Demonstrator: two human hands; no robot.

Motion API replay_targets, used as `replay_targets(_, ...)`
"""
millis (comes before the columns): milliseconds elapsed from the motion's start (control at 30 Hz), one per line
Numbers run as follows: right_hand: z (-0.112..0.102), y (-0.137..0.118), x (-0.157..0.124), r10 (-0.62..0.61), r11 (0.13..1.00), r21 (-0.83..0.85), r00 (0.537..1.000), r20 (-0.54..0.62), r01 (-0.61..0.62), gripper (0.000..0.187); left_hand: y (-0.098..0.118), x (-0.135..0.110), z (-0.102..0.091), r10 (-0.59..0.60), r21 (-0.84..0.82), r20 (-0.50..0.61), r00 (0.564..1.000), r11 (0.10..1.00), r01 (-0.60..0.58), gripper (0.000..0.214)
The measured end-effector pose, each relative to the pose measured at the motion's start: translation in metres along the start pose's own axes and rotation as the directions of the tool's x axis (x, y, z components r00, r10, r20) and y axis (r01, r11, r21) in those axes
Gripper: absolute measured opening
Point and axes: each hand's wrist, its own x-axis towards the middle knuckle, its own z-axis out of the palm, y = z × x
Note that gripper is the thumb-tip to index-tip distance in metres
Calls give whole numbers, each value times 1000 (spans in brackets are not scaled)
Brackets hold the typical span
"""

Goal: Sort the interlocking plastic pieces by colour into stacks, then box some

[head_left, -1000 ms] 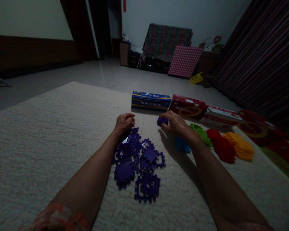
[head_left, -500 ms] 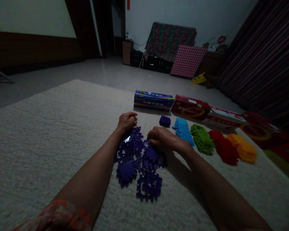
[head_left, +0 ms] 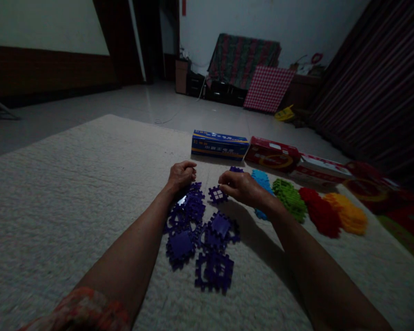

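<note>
My right hand pinches a purple interlocking building tile with a window-like cross in its middle, holding it above the mat. Just behind that hand, a small purple stack is partly hidden. My left hand is curled closed at the far left edge of a heap of purple tiles; whether anything is inside its fingers is hidden. The heap has solid squares and open-framed pieces lying over one another.
Blue, green, red and yellow tile stacks lie in a row on the right. A blue box and red boxes line the far side of the cream mat.
My right hand has lifted a windowed purple tile off the heap and moved away from me, towards the small purple stack. My left hand has hardly moved.
</note>
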Motion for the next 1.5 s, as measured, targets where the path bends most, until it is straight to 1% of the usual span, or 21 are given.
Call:
replay_targets(100,1,3,3,-29,999,-28,992,-124,26,10,-5,3,-1,20,-5,11,1000,1000,-20,26)
replay_targets(167,3,4,4,-66,993,-109,986,-156,49,9,-7,4,-1,26,-8,13,1000,1000,-26,26)
replay_targets(200,4,4,4,-80,987,-150,985,-152,57,11,-7,4,-1,25,-8,12,1000,1000,-25,26)
replay_targets(267,3,3,3,-80,977,-207,991,-103,57,15,-8,5,-1,18,-9,11,1000,1000,-17,25)
replay_targets(367,-3,1,-2,-48,966,-252,998,50,59,15,-7,5,-1,6,-16,16,1000,1000,-6,25)
replay_targets(467,-11,-1,-8,7,957,-287,978,207,54,15,-6,5,-1,0,-17,16,1000,1000,0,25)
replay_targets(533,-15,-4,-10,57,949,-313,965,255,26,17,-5,4,-1,-1,-18,13,1000,1000,1,25)
replay_targets(633,-16,-10,-11,95,946,-323,960,262,-5,18,-3,2,0,-7,-33,11,1000,999,7,25)
replay_targets(733,-12,-13,-11,76,960,-281,963,259,-1,21,0,0,0,-15,-40,6,1000,999,15,24)
replay_targets(833,-3,-10,-8,52,967,-255,962,267,19,24,1,-1,0,-10,-15,6,1000,1000,10,22)
replay_targets(1033,12,-3,-4,30,958,-282,955,295,56,24,7,-6,1,-15,-1,1,1000,1000,15,24)
replay_targets(1133,11,-8,-6,37,954,-296,956,291,53,26,10,-9,2,-25,-8,0,1000,1000,25,25)
replay_targets(1233,5,-11,-6,45,957,-288,954,296,44,26,8,-8,1,-18,-25,2,1000,1000,18,25)
replay_targets(1300,-2,-6,-5,30,959,-279,969,244,41,27,6,-6,0,-11,-21,3,1000,1000,11,25)
replay_targets(1333,-6,0,-3,19,959,-281,982,186,35,28,4,-5,0,-6,-18,3,1000,1000,7,25)
replay_targets(1400,-12,15,1,10,956,-294,1000,28,-1,32,1,-3,-1,5,-13,11,1000,1000,-5,26)
replay_targets(1433,-15,25,3,15,954,-300,999,-49,-29,33,0,-2,-2,11,-11,19,1000,1000,-11,27)
replay_targets(1500,-18,44,7,27,951,-300,987,-157,-74,34,-2,-1,-2,19,-7,28,999,1000,-19,28)
